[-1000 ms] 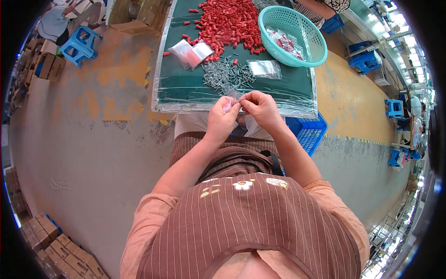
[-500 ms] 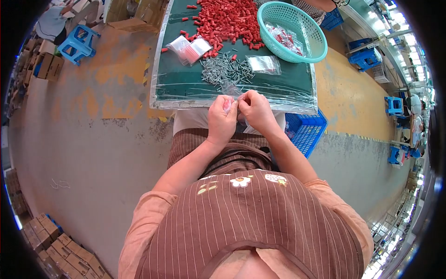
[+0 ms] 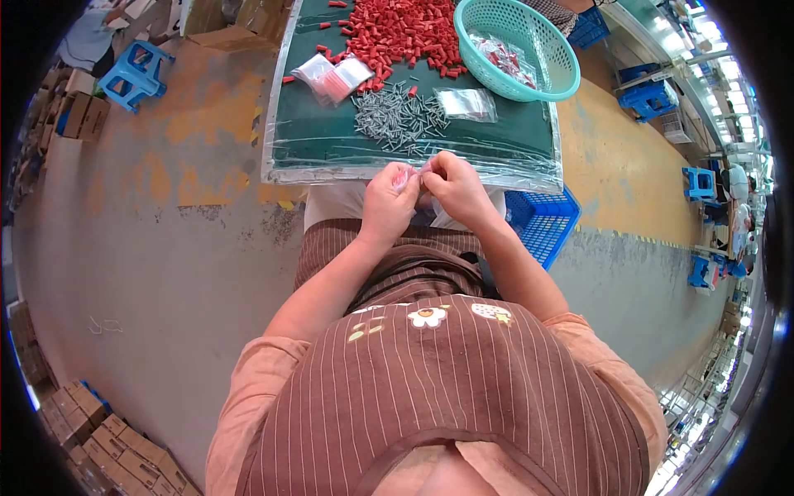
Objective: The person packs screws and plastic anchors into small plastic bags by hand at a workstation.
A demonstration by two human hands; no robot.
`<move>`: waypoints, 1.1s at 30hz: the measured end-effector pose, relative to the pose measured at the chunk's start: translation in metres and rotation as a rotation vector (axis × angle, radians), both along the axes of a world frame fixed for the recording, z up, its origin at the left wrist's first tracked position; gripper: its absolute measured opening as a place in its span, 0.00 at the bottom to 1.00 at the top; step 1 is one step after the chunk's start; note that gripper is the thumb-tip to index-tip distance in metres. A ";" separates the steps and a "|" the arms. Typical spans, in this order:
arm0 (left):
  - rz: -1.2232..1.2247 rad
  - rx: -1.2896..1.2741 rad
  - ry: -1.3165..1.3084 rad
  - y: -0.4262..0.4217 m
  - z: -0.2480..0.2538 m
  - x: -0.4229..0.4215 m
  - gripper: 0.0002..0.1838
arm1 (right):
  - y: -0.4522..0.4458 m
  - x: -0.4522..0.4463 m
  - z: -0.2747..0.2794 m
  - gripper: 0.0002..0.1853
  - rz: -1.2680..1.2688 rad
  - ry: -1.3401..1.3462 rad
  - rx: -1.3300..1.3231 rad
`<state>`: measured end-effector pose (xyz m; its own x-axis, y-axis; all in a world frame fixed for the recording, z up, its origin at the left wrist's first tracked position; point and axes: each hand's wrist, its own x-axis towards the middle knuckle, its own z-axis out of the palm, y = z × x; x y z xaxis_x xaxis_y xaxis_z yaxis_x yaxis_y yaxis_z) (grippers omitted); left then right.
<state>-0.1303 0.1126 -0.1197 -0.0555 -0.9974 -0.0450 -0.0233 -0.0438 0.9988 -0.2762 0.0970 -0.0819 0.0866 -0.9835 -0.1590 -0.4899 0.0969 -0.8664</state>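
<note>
At the table's near edge, my left hand is closed around a small clear plastic bag with something red in it. My right hand pinches the bag's edge beside it, thumb and forefinger together. Just beyond both hands lies a pile of small grey screws. Behind the screws spreads a larger heap of red plastic plugs. A stack of clear and reddish bags is left of the screws, and another clear bag packet lies to their right.
A turquoise perforated basket with filled bags stands at the table's right. Below that side sits a blue crate. The green table has a taped, plastic-wrapped edge. Blue stools and cardboard boxes stand on the floor.
The view has shifted slightly, so the table sits a little higher in it. Both hands stay together at the bag, with only small finger movement.
</note>
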 end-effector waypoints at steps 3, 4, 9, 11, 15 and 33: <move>0.026 -0.085 -0.100 -0.002 -0.008 0.007 0.03 | 0.005 0.004 -0.009 0.12 -0.012 -0.028 0.081; 0.034 -0.084 -0.113 -0.003 -0.010 0.008 0.03 | 0.006 0.006 -0.013 0.11 -0.012 -0.044 0.075; 0.050 0.053 -0.091 -0.004 -0.002 0.014 0.03 | 0.003 0.011 -0.003 0.10 0.132 -0.131 0.174; 0.055 0.095 -0.051 -0.007 0.002 0.016 0.03 | -0.012 -0.001 -0.005 0.10 0.217 -0.069 0.154; 0.050 0.168 -0.022 -0.012 0.012 0.029 0.04 | -0.053 -0.014 0.001 0.08 0.198 0.472 -0.390; 0.080 0.148 -0.119 -0.020 0.020 0.047 0.06 | -0.109 -0.004 -0.002 0.07 0.422 0.891 -0.210</move>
<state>-0.0835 0.0925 -0.1002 0.0384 -0.9804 -0.1933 -0.1314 -0.1967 0.9716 -0.2807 -0.0115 -0.0842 0.3682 -0.9155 -0.1621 -0.9264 -0.3465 -0.1475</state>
